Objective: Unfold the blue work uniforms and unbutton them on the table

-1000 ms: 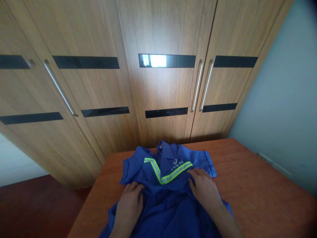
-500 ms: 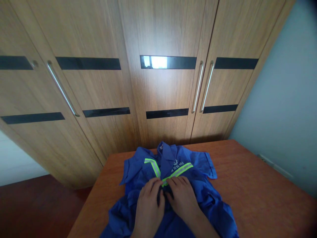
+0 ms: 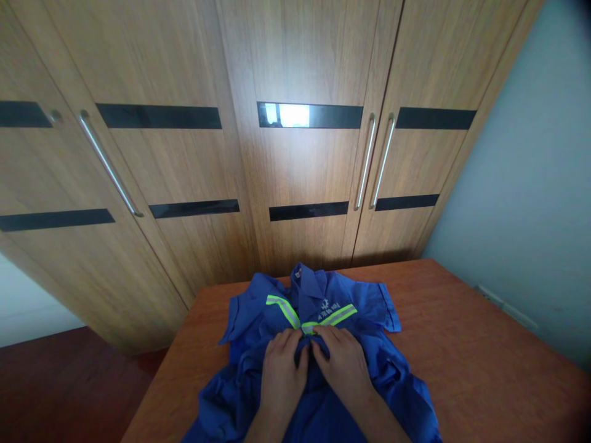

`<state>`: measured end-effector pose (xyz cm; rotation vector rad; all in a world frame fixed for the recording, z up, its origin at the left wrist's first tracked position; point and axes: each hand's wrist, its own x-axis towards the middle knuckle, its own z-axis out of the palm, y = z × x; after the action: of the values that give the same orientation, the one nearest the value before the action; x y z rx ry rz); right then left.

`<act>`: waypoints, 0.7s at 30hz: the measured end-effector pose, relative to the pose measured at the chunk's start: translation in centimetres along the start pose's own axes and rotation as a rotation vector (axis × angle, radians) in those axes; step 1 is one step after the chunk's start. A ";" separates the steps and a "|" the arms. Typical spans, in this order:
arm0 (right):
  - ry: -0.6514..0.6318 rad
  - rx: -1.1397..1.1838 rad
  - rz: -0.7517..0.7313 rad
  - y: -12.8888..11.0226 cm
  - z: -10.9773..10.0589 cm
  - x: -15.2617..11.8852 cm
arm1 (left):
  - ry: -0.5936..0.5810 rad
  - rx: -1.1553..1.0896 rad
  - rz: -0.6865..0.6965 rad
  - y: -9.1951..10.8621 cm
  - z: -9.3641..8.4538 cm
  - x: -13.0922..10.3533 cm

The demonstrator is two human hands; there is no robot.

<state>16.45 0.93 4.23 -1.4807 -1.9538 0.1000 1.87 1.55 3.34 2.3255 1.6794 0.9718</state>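
Note:
A blue short-sleeved work garment (image 3: 277,329), perhaps a coverall, lies spread with its collar at the far side. Yellow-green and grey reflective strips cross its chest, and white lettering shows above the right-hand strip. My left hand (image 3: 284,369) is closed on the cloth of the front, just below the strips. Beside it, my right hand (image 3: 340,360) pinches the same front opening, its thumb close to the left thumb. Between the hands the fabric is bunched, and the fingers partly hide what they grip. The lower cloth lies in loose folds under both forearms.
A reddish-brown wooden table (image 3: 466,344) carries the garment. Behind its far edge stands a wooden wardrobe (image 3: 300,166) with black strips and long metal handles (image 3: 365,163). A pale wall (image 3: 512,203) rises on the right; dark red floor (image 3: 60,387) shows at left.
Both hands have shifted slightly, and the thumbs now sit closer together. The dark gap seen between them is now covered by bunched blue cloth. The view has turned slightly right.

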 end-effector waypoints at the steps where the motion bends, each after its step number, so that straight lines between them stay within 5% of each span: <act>1: 0.034 -0.010 -0.014 0.1 0.0 -0.1 | 0.001 0.001 0.001 0.2 -0.1 0.0; 9: 0.252 -0.084 -0.151 0.4 0.3 -0.2 | -0.045 0.022 0.001 1.9 -1.4 -0.1; 21: 0.145 -0.165 -0.125 0.7 0.1 0.4 | -0.100 0.109 -0.034 2.3 -2.1 0.3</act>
<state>16.98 1.54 4.02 -1.4218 -1.9682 -0.2229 2.63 0.39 6.16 2.3605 1.7686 0.7629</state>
